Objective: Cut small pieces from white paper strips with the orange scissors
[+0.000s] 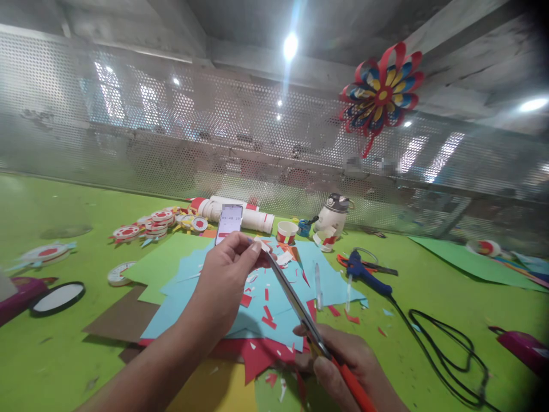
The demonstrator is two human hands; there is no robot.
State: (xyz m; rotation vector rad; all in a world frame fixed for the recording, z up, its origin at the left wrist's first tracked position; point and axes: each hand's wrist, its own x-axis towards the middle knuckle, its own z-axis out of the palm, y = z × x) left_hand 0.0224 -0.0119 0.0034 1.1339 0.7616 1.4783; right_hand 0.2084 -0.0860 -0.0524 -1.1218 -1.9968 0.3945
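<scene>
My left hand (225,274) pinches a small white paper piece (262,245) between thumb and fingers above the blue paper sheets (257,297). My right hand (343,360) grips red-handled scissors (295,303) whose long blades point up and left, with their tips right at the paper piece. Red and white paper scraps (268,317) lie scattered on the blue sheets under both hands. A phone (229,222) with a timer on its screen stands propped just behind my left hand.
Green table (64,355). A blue glue gun (364,272) with a black cord (450,349) lies to the right. Paper cups, white rolls (240,212) and round red-white paper discs (154,223) sit at the back. A paper flower (381,94) hangs on the perforated metal wall. A black-rimmed round mirror (58,297) is at left.
</scene>
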